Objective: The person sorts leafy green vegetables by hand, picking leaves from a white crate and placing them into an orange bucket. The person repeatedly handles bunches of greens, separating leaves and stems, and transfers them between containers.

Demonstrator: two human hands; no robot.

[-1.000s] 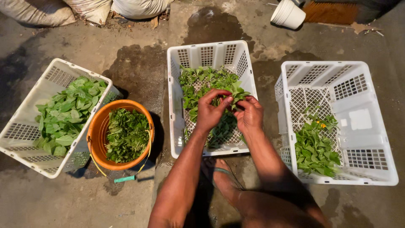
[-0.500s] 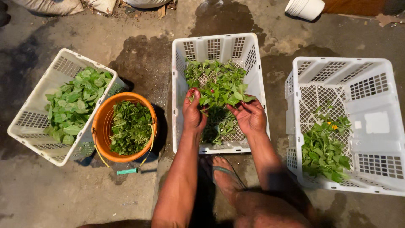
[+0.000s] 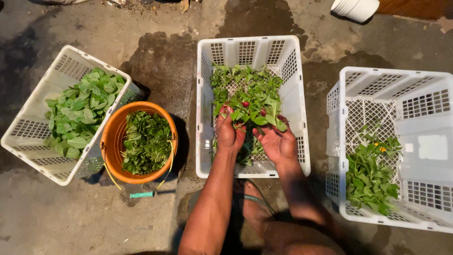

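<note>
1. Left hand [image 3: 230, 134]: fingers curled around a bunch of green leafy stems [image 3: 252, 106], gripping it over the middle crate.
2. Right hand [image 3: 279, 141]: palm up, fingers partly closed on the same bunch from the other side.
3. White perforated plastic crate, middle [image 3: 297, 85]: on the wet concrete floor [image 3: 160, 56]; loose greens inside, the held bunch above them.
4. Round orange plastic tub [image 3: 113, 141]: left of the middle crate, filled with dark cut greens.
5. White plastic crate, far left [image 3: 28, 137]: touching the tub, holding broad pale-green leaves.
6. White plastic crate, right [image 3: 424, 118]: a small heap of greens in its near corner.
</note>
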